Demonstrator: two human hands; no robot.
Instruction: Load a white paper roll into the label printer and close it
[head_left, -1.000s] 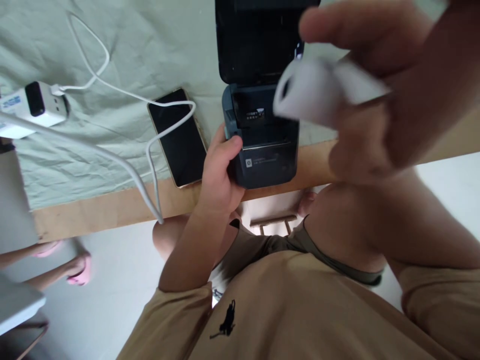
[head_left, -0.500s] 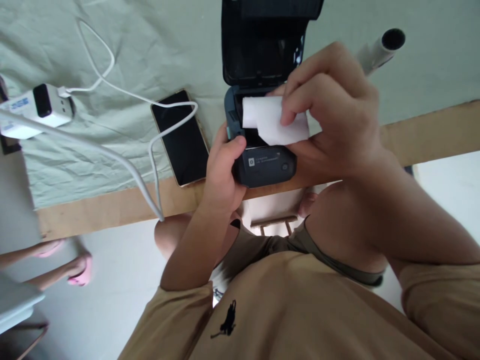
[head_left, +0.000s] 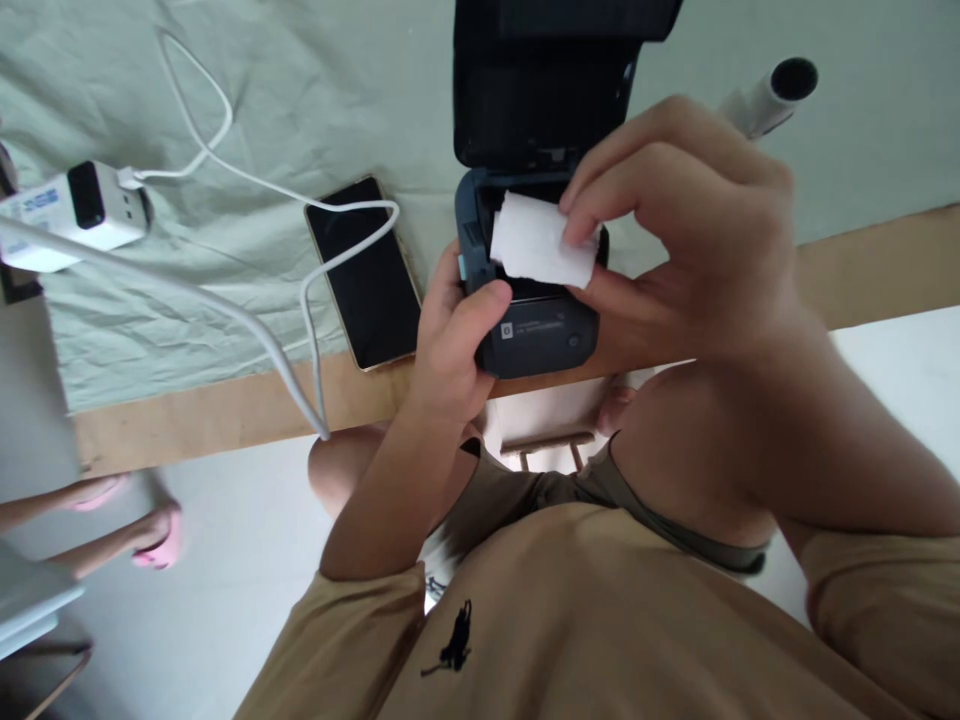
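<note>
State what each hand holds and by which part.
The right hand pinches the white paper roll at its right end; the left hand grips the dark printer's front left corner.

A wooden bench [head_left: 187, 425] carries a wrinkled pale green cloth [head_left: 315, 110] that leaves its near edge bare. On the cloth lie a black smartphone with a gold rim [head_left: 364, 270], a white power adapter [head_left: 71, 205] with looping white cables [head_left: 247, 180], a dark open-lidded label printer [head_left: 536, 335] at the edge, and a white tube [head_left: 765, 95].
</note>
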